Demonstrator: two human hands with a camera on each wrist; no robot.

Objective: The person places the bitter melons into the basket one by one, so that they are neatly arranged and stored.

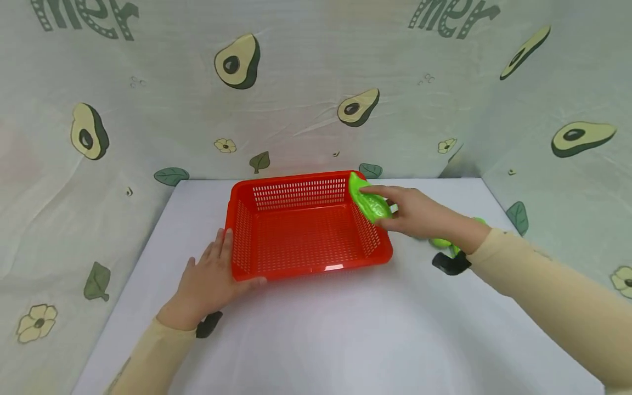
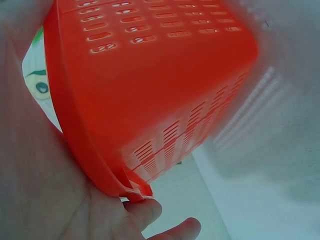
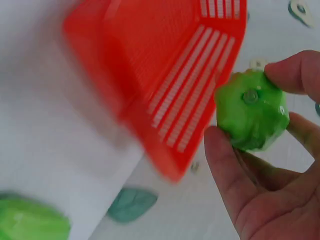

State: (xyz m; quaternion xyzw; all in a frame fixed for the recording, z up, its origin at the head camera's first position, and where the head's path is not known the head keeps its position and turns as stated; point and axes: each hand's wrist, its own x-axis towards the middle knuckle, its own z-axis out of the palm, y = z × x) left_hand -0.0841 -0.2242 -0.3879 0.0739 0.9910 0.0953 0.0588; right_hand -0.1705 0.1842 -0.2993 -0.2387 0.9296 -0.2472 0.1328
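A red plastic basket [image 1: 306,269] with slotted walls stands on the white table, its inside bare. My right hand [image 1: 412,211] pinches a bright green, bumpy bitter melon [image 1: 367,200] between thumb and fingers, over the basket's right wall in the head view. In the right wrist view the stem end of the bitter melon [image 3: 252,107] faces the camera. At the basket's front left corner rests my left hand [image 1: 209,277], fingers straight along the left rim and thumb along the front. The left wrist view shows its palm against the rim of the basket [image 2: 82,145].
More green vegetables [image 1: 441,242] lie on the table right of the basket, partly hidden by my right forearm. One green piece [image 3: 30,220] shows at the lower left of the right wrist view. An avocado-print cloth [image 1: 296,137] hangs behind the table [image 1: 316,340].
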